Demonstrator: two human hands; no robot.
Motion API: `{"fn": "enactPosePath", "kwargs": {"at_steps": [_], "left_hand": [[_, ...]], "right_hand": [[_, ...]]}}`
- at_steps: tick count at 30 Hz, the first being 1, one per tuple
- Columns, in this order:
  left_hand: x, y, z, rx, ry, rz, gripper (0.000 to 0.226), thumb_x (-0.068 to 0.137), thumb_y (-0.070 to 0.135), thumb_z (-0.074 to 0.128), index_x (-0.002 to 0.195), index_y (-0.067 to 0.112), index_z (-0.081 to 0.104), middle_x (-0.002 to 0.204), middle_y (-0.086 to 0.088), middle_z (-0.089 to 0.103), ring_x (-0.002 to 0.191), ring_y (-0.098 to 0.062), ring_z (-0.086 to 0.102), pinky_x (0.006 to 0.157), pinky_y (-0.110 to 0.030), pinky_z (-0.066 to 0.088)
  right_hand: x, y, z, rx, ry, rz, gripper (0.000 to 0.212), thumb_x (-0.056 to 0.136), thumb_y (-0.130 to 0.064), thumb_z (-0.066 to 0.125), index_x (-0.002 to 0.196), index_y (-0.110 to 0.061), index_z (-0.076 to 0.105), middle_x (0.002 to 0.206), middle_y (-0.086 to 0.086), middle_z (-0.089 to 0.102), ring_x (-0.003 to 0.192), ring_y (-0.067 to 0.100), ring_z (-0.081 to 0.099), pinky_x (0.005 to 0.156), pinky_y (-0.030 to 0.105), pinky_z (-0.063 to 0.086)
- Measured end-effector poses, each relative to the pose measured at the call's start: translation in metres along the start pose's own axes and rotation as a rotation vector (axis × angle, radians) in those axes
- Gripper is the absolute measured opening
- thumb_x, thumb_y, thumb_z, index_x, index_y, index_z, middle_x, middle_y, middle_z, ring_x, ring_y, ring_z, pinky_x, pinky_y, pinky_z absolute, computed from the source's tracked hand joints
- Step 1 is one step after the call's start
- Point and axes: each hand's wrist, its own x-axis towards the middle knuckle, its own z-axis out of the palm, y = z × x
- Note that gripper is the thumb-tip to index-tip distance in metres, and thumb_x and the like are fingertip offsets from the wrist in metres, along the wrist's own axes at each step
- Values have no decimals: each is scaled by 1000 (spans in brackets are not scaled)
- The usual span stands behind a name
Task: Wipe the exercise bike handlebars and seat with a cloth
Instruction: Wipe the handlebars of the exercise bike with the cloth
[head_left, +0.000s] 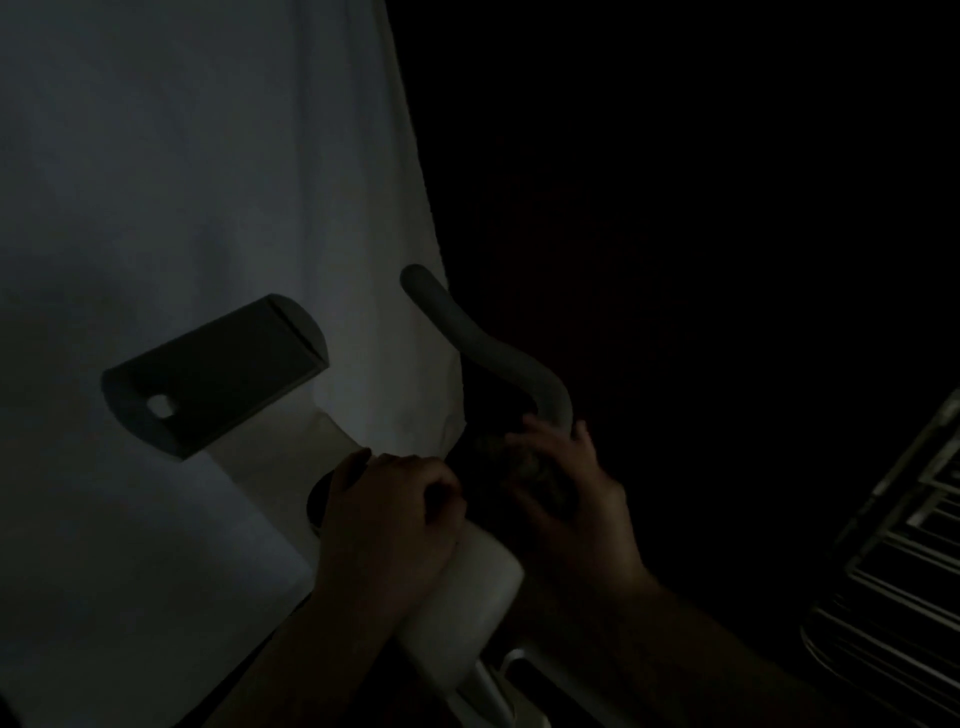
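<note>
Looking at a very dark frame, so detail is limited. Pale curtain (182, 182) fills 9 to 12 o'clock; metal rack (904, 545) at 4 o'clock. Bike column (467, 597), white, runs up from 6 o'clock to centre. Console (208, 374) sits at 9 o'clock of centre, well apart from the hands. Grey handlebar (483, 348) curves from centre-top down to 3 o'clock of the column. Seat not in view.

Left hand (389, 514) rests on the column top, fingers curled; whether it holds anything I cannot tell. Right hand (566, 478) has fingers wrapped round a dark bunched cloth (540, 467), pressed against the lower end of the handlebar.

My read: handlebar wipe under way, seat still to do. To do it well: brace the column with the left, wrap cloth fully round the tube, slide up toward the 12 o'clock tip, twist while moving so the underside gets covered.
</note>
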Motion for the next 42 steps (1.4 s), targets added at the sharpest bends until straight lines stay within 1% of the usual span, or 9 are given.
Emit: {"fn": "enactPosePath", "kwargs": {"at_steps": [2,6,12,17,21,30,36,39,42], "left_hand": [[1,2,2,-22,-26,17,13,85,40,54,80,36,65,64,25,50,64,6,46,99,-42,38],[9,9,2,-114,-235,-34,22,89,49,50,95,34,64,85,16,66,77,0,59,90,-33,47],[36,28,17,-168,-348,-38,14,92,38,52,100,30,60,93,12,62,79,-4,59,76,-34,52],[46,30,34,-250,-293,-25,14,93,23,48,100,30,58,97,8,63,66,-8,55,61,-29,43],[44,29,35,-254,-229,-20,15,93,24,51,99,33,62,96,13,64,67,-4,57,67,-33,50],[46,23,41,-254,-226,-33,17,91,27,53,99,39,62,99,18,64,74,1,59,72,-28,51],[48,25,45,-240,-162,-29,16,89,27,53,98,36,63,92,13,67,71,-4,61,68,-33,53],[46,27,43,-235,-186,-22,15,91,26,52,98,36,61,96,15,65,70,0,59,69,-31,52],[46,26,41,-234,-220,-55,18,91,28,51,103,35,61,97,13,65,72,-3,60,67,-29,51]], "right_hand": [[9,5,-1,108,150,181,49,84,-19,68,112,-55,50,124,-36,49,122,-11,44,112,41,33],[-5,-19,10,313,45,184,50,87,-8,64,113,-49,51,117,-43,50,119,-14,46,97,17,44],[20,-8,6,354,376,468,44,91,-18,61,129,-33,45,109,-22,55,104,-9,55,75,4,48],[11,-22,22,512,368,495,60,92,-18,59,143,-33,33,137,-8,50,123,3,50,100,25,47],[44,-7,17,403,551,563,53,93,-16,57,142,-26,39,138,-4,49,127,9,46,98,14,41],[71,15,7,411,506,819,40,91,-24,60,129,-15,53,119,4,61,110,21,59,80,25,49],[56,12,6,380,414,744,20,90,-24,63,108,-18,60,88,-8,60,79,1,58,54,3,42],[79,22,4,357,413,846,29,89,-32,61,109,-11,65,91,1,63,89,19,63,61,21,42],[46,5,11,357,370,682,35,91,-29,60,124,-18,57,104,-4,64,99,11,61,69,15,49]]}}
